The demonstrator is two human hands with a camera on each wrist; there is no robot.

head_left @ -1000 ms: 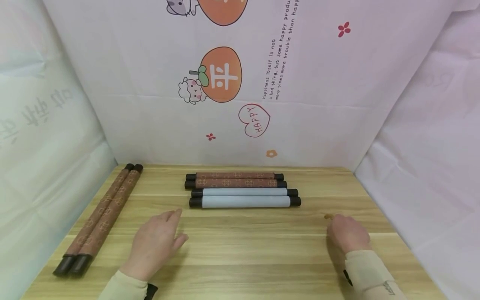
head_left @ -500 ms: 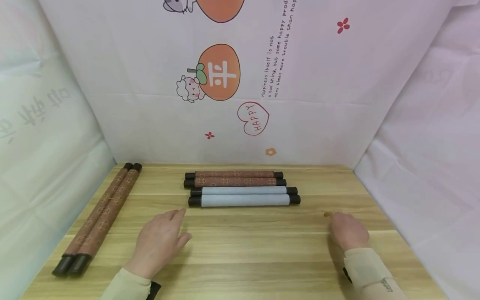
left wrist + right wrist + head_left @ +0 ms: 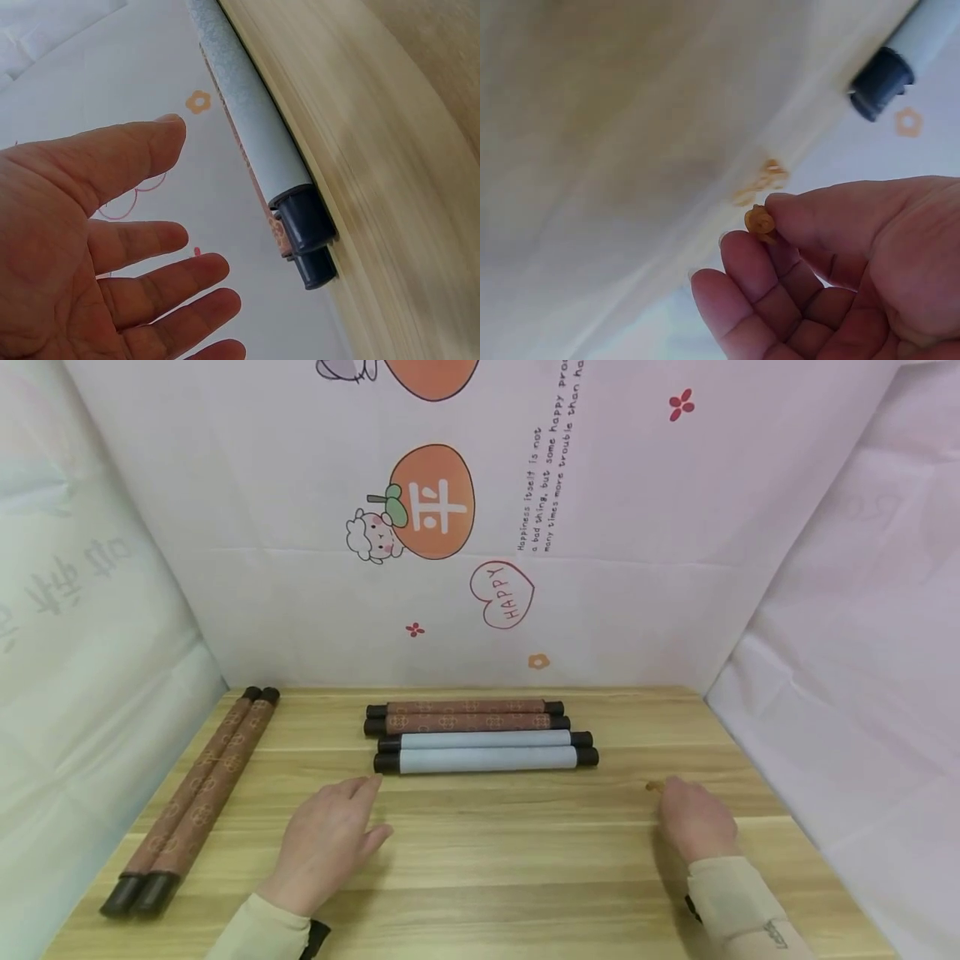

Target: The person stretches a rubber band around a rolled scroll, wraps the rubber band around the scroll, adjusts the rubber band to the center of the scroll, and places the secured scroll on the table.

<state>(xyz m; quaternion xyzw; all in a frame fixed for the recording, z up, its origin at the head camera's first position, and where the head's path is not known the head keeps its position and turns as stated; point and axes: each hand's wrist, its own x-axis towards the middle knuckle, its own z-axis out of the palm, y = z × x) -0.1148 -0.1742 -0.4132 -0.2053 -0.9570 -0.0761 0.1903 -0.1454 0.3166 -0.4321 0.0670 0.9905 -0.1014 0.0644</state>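
The small amber piece [image 3: 760,221] sits pinched in the right hand, over the right part of the table; from my remote seat I take in everything else by size. Largest is the white printed cloth [image 3: 615,568], standing behind the table and along both sides. Next I have the wood-grain table [image 3: 525,860] itself. Two brown patterned rolls with black ends [image 3: 217,782] lie side by side along its left edge. Toward the back, crosswise, I see two more brown patterned rolls [image 3: 480,722], and alongside them, nearer the person, two pale blue rolls [image 3: 487,759], black-ended too. The left hand [image 3: 322,839] is spread wide, thumb apart from the fingers, just beside the left end of the front blue roll; my left wrist view shows a gap between them. The right hand [image 3: 697,820] is drawn narrow, thumb and a finger pinching the piece, well apart from the rolls. On my right wrist view that piece looks rounded, with similar amber bits blurred just beyond it.
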